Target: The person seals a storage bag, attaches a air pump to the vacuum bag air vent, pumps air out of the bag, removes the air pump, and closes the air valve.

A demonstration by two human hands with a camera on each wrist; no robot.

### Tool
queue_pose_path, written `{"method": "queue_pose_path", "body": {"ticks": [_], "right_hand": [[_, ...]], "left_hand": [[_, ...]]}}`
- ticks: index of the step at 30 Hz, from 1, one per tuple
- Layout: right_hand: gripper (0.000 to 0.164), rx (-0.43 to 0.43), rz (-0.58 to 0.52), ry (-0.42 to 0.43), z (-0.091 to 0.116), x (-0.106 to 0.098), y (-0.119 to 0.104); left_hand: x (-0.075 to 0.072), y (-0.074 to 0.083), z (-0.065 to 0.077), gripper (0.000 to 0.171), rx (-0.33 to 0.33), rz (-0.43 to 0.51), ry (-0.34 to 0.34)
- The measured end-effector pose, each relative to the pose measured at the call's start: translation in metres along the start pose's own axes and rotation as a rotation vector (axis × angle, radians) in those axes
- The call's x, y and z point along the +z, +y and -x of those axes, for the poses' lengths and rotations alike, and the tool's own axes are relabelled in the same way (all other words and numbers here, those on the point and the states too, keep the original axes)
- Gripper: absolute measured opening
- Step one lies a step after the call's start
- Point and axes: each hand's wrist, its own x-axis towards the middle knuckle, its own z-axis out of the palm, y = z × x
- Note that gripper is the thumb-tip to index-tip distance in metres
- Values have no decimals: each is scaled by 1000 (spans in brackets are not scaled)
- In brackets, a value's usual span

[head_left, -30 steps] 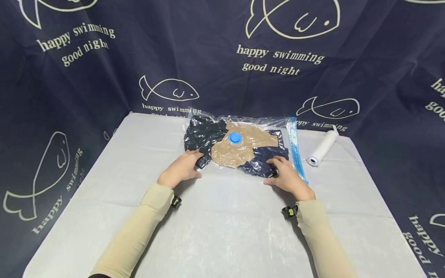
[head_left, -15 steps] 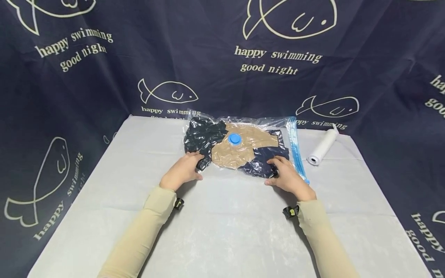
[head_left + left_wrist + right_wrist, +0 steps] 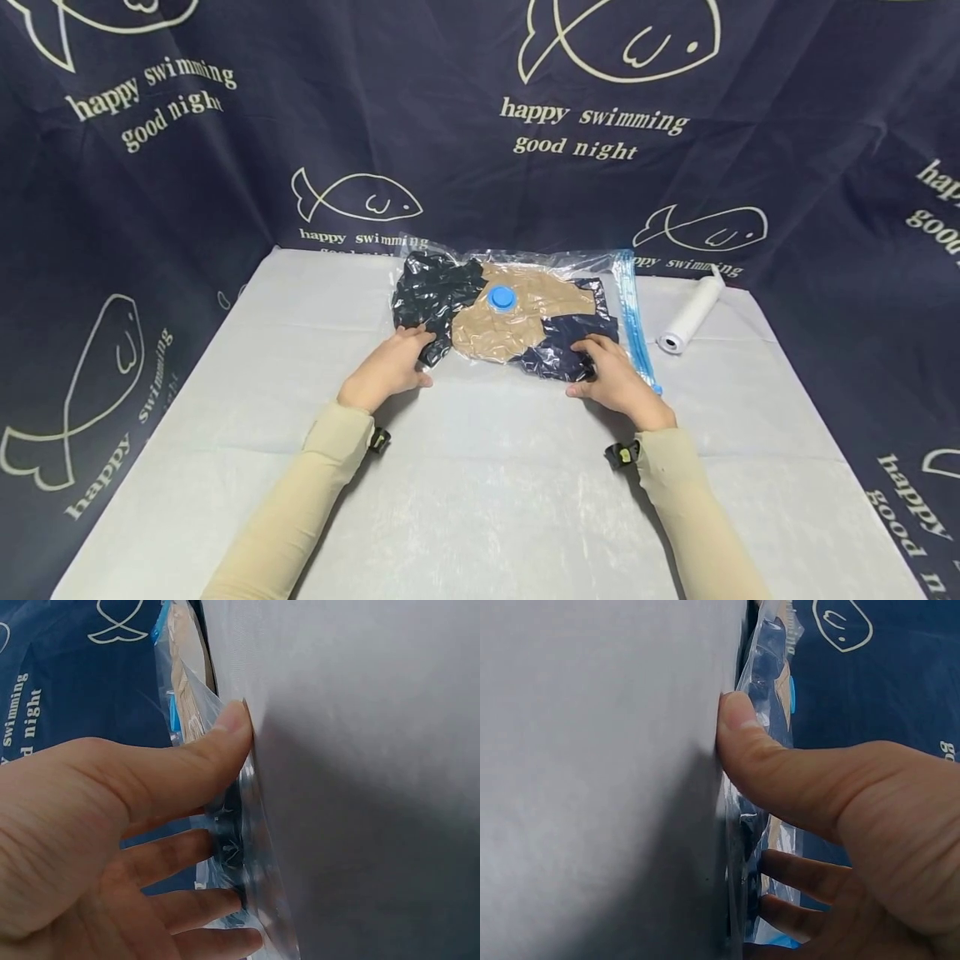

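A clear vacuum storage bag (image 3: pixel 497 333) lies flat on the table, wrinkled tightly over black, tan and navy cloth. Its round blue valve (image 3: pixel 502 297) faces up in the middle, and a blue zip strip (image 3: pixel 634 321) runs down its right end. My left hand (image 3: pixel 388 364) rests on the bag's near left corner, fingers over the black cloth (image 3: pixel 435 287). On the near right part, above the navy cloth (image 3: pixel 558 337), lies my right hand (image 3: pixel 618 379). In both wrist views the fingers spread on the bag (image 3: pixel 229 832), while each thumb touches down by its near edge.
A white cylindrical hand pump (image 3: pixel 692 315) lies right of the bag, its handle pointing away. The table has a pale grey cover (image 3: pixel 487 500). Dark blue fabric (image 3: pixel 465 117) printed with fish and lettering hangs behind and at both sides.
The head view shifts slightly. Both hands stay where they were on the bag, and neither the bag nor the pump has visibly moved on the table.
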Motion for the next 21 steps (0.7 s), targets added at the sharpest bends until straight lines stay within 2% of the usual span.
{"method": "queue_pose_path", "body": {"ticks": [5, 12, 16, 18, 21], "right_hand": [[78, 6, 1, -12, -1, 1, 0], [78, 0, 30, -36, -1, -2, -5], [80, 10, 49, -60, 5, 1, -12], [83, 5, 51, -45, 11, 4, -17], [89, -7, 63, -5, 21, 10, -25]], "left_hand": [[1, -3, 1, 83, 6, 8, -7], [0, -7, 7, 83, 32, 28, 37], [-2, -1, 14, 85, 36, 18, 98], [-2, 4, 18, 85, 37, 4, 129], [0, 13, 24, 86, 22, -10, 133]]}}
